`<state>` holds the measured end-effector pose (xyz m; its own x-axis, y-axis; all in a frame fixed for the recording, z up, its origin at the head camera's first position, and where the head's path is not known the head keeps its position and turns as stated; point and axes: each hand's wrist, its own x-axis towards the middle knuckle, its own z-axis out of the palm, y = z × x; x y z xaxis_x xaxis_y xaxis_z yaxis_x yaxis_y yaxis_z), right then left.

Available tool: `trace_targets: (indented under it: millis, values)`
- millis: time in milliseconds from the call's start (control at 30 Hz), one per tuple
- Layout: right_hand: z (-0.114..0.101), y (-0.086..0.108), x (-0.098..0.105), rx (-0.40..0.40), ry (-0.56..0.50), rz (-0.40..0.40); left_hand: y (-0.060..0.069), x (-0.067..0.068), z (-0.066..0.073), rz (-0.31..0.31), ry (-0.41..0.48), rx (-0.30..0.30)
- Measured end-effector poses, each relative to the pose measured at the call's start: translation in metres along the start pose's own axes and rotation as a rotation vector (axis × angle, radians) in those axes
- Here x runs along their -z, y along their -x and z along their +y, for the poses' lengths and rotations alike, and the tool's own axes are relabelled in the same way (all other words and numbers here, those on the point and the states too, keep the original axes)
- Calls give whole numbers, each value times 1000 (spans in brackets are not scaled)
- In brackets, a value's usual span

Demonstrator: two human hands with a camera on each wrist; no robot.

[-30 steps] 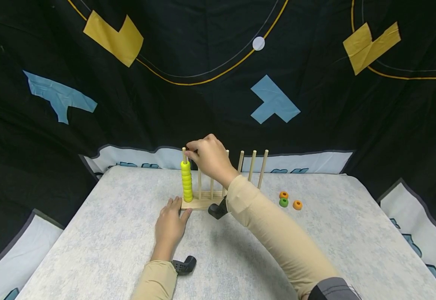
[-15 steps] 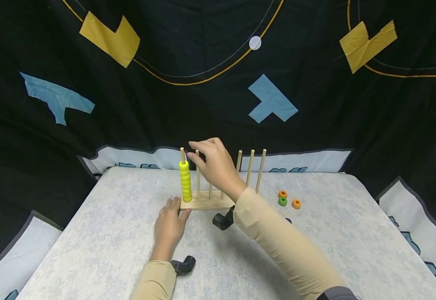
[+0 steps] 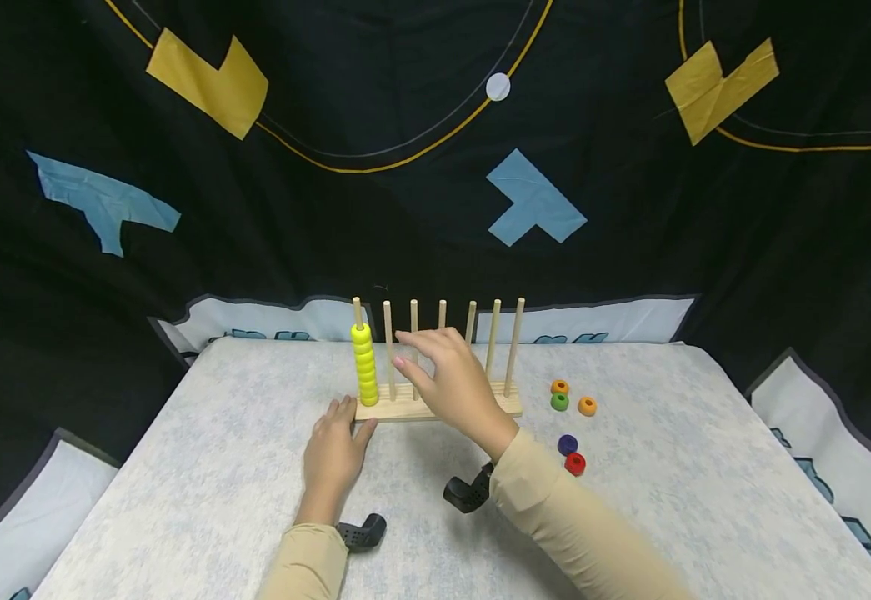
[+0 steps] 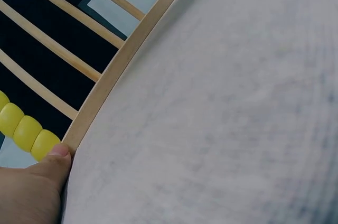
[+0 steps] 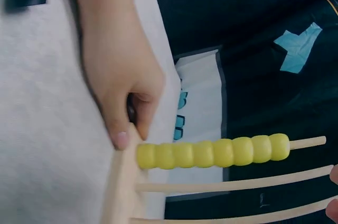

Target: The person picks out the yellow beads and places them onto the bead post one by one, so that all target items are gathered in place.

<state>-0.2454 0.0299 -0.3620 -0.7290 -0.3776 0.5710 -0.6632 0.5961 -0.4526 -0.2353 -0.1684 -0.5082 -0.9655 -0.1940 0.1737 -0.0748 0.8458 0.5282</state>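
A wooden peg rack (image 3: pixel 405 411) stands on the table with several upright pegs. Yellow beads (image 3: pixel 364 367) are stacked on its leftmost peg, and the peg's tip shows above them. The left hand (image 3: pixel 332 450) holds the left end of the rack's base; the right wrist view shows its thumb (image 5: pixel 121 138) on the front side and a finger behind. In front of the middle pegs hovers the right hand (image 3: pixel 459 382), thumb and fingers parted with nothing between them. Its fingertips just enter the right wrist view at the right edge.
To the rack's right lie two orange beads, one (image 3: pixel 588 406) apart and one (image 3: pixel 559 387) touching a green bead (image 3: pixel 559 402). Nearer are a purple bead (image 3: pixel 568 444) and a red bead (image 3: pixel 575 464). A dark curtain (image 3: pixel 375 233) hangs behind the table.
The right hand has moved away from the top of the leftmost peg, down and to the right. The purple and red beads have come into sight. The left hand stays on the base.
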Motion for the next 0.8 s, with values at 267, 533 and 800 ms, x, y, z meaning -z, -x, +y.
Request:
trace_targets:
  millis: [267,533,800]
  values:
    - [11,30,-6,-57,-1,-40,0,2,-3,-9,-15,-12]
    - [26,52,-7,-134,21,-111,0,4,-5,-7,-14,-30]
    - [37,66,-1,-189,40,-119,1,7,-7,-3,-10,-31]
